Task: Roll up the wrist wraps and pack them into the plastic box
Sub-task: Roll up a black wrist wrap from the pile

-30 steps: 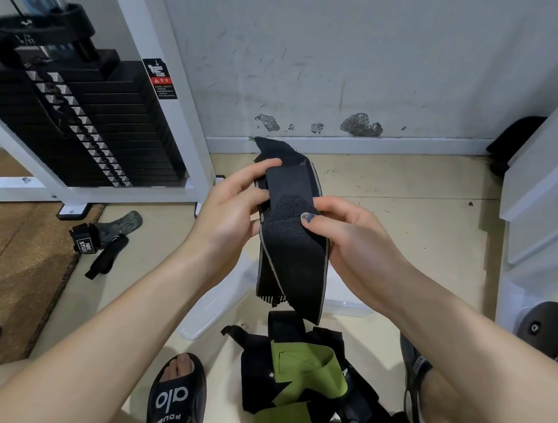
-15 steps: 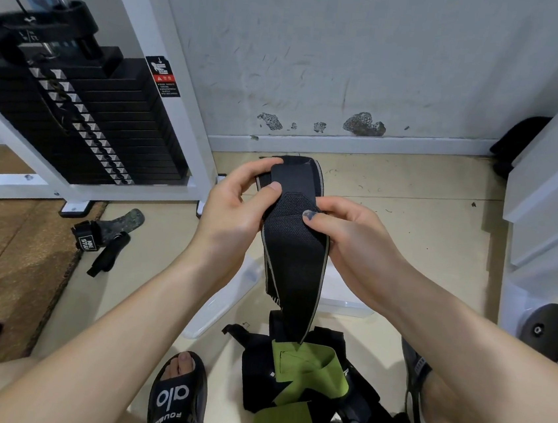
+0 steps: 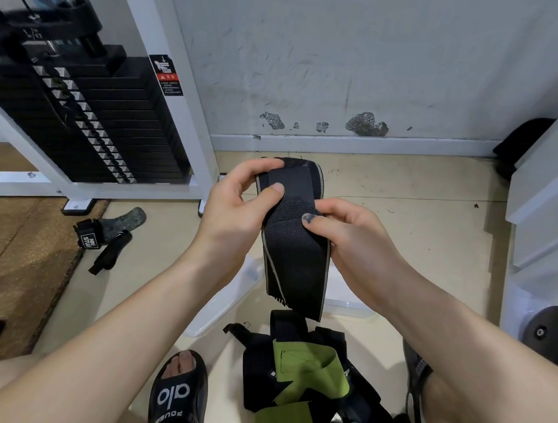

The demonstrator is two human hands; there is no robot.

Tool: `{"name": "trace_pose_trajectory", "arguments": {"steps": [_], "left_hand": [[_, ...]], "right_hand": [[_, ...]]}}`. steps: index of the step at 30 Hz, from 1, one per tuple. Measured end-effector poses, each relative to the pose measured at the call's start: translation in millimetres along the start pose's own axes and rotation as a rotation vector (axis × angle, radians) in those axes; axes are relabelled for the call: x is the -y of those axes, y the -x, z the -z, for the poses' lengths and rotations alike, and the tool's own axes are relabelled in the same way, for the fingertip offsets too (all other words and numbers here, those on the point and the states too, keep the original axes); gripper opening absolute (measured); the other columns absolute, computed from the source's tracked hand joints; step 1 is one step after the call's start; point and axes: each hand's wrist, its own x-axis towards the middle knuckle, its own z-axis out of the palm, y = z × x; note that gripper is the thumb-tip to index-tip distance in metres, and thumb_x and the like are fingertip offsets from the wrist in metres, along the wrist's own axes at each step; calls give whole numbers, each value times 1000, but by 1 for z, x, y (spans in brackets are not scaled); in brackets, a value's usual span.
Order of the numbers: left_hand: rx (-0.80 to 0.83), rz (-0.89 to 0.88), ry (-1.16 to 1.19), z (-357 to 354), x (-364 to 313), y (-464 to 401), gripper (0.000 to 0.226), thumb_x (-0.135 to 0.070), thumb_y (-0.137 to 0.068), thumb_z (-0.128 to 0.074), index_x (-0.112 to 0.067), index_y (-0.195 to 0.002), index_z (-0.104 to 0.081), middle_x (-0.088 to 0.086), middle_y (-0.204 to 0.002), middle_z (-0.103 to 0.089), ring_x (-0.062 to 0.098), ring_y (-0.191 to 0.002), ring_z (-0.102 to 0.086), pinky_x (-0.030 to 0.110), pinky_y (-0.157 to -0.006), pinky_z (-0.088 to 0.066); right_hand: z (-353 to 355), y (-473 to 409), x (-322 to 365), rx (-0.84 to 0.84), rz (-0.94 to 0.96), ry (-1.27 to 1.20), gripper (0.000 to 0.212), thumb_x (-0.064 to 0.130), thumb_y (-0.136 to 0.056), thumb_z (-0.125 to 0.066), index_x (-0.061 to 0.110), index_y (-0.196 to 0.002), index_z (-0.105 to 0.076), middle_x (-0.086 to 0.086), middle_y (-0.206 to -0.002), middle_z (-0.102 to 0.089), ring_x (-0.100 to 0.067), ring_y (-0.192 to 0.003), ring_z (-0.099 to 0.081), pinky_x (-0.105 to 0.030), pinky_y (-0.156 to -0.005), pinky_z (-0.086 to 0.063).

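Note:
I hold a black wrist wrap (image 3: 294,264) with grey edges up in front of me, its top end folded over. My left hand (image 3: 236,207) pinches the folded top between thumb and fingers. My right hand (image 3: 347,232) grips the wrap's right side, thumb on the front. The tail hangs down loose. Behind it on the floor sits the clear plastic box (image 3: 347,304), mostly hidden, with its lid (image 3: 223,305) to the left. A pile of black and green wraps (image 3: 307,383) lies below.
A weight stack machine (image 3: 84,115) with a white frame stands at the left. Black lifting straps (image 3: 106,238) lie by the brown mat. A dumbbell (image 3: 554,330) and white shelf are at the right. My sandalled feet (image 3: 179,397) flank the pile.
The pointed top end of the wrap has been folded down into a first roll. My left fingers shifted up over the fold, and the hanging tail has risen a little.

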Motion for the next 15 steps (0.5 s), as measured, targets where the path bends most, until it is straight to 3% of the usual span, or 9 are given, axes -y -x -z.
{"name": "trace_pose_trajectory", "arguments": {"steps": [6,12,15], "left_hand": [[-20,-10,-11,0,1,-1,25,0,-98,-63,-18,-113,-71,-3,-113,-71,19,-104,-70,36,-83,-59],[-49,-30,-8,-2,4,-2,24,0,-97,-64,-17,-111,-72,-3,-111,-72,22,-106,-70,34,-81,-58],[-57,-34,-17,-2,4,-2,24,0,-96,-65,-18,-109,-73,-7,-107,-72,20,-106,-70,33,-80,-57]], "right_hand": [[-1,0,-2,14,19,31,26,3,-95,-67,-1,-120,-65,-9,-97,-75,-19,-93,-71,-28,-83,-52],[-2,1,-2,-26,30,66,12,3,-94,-69,10,-101,-63,-9,-93,-71,-19,-88,-67,-30,-83,-50],[-2,3,-2,-30,38,108,12,4,-93,-71,9,-100,-62,-8,-87,-70,-19,-86,-66,-28,-81,-49]]}}
